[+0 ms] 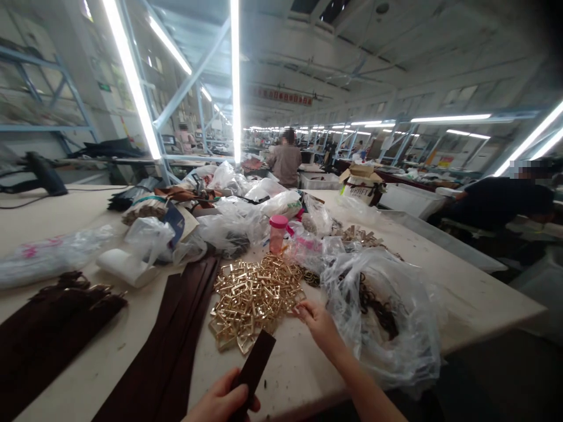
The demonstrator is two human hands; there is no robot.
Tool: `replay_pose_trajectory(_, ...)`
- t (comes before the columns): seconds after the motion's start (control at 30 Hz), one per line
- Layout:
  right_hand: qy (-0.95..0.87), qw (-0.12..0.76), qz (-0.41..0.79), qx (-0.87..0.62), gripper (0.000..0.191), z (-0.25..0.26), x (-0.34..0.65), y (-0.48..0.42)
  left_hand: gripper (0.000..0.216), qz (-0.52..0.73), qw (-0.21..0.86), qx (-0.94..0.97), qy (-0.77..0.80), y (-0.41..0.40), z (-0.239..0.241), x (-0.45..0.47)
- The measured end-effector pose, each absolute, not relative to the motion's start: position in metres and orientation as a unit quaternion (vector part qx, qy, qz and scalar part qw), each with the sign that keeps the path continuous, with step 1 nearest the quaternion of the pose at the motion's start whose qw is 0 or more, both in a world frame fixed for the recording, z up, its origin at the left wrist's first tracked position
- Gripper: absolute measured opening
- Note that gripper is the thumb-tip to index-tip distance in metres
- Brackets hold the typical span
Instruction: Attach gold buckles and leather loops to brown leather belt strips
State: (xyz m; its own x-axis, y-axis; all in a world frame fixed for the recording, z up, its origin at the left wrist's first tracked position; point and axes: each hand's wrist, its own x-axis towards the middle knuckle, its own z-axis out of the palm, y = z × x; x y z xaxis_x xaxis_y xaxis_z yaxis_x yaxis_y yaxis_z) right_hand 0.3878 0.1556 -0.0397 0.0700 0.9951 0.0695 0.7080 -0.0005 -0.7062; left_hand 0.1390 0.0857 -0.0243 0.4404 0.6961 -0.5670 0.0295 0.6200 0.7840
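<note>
My left hand [226, 398] is closed around a dark brown leather strap [258, 360], whose flat end points up and away from me. Ahead of it lies a heap of gold rectangular metal buckles [255, 296]. At the heap's right edge my right hand [313, 319] has its thumb and fingers pinched on a gold buckle [299, 298], partly hidden by the fingertips. Several long brown straps [176, 328] lie flat to the left of the heap. A bundle of dark brown straps [57, 334] rests farther left.
Right of my right hand sits a clear plastic bag [396, 328] with dark pieces inside. Behind the heap stand a pink-lidded cup [277, 234] and more bags [233, 217]. A cardboard box [360, 181] is farther back. One person [505, 199] bends over work at right.
</note>
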Motion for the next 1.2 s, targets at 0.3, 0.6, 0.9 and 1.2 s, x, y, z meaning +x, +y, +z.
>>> replay_pose_trajectory(0.3, -0.747, 0.363, 0.184, -0.526, 0.033, -0.024, 0.318, 0.102, 0.033, 0.220, 0.726, 0.417, 0.501, 0.084, -0.005, 0.146)
replay_pose_trajectory(0.6, -0.463, 0.509, 0.473, -0.551, 0.038, -0.031, 0.308, 0.089, 0.041, 0.238, 0.751, 0.413, 0.458, 0.076, 0.005, 0.136)
replay_pose_trajectory(0.9, -0.206, 0.501, 0.767, -0.344, 0.022, -0.018, 0.288, 0.080, 0.036, 0.238, 0.761, 0.403, 0.450, 0.076, 0.006, 0.134)
replay_pose_trajectory(1.2, -0.258, 0.481, 0.741, -0.391, 0.025, -0.019, 0.283, 0.073, 0.039, 0.249, 0.766, 0.392, 0.444, 0.075, -0.003, 0.136)
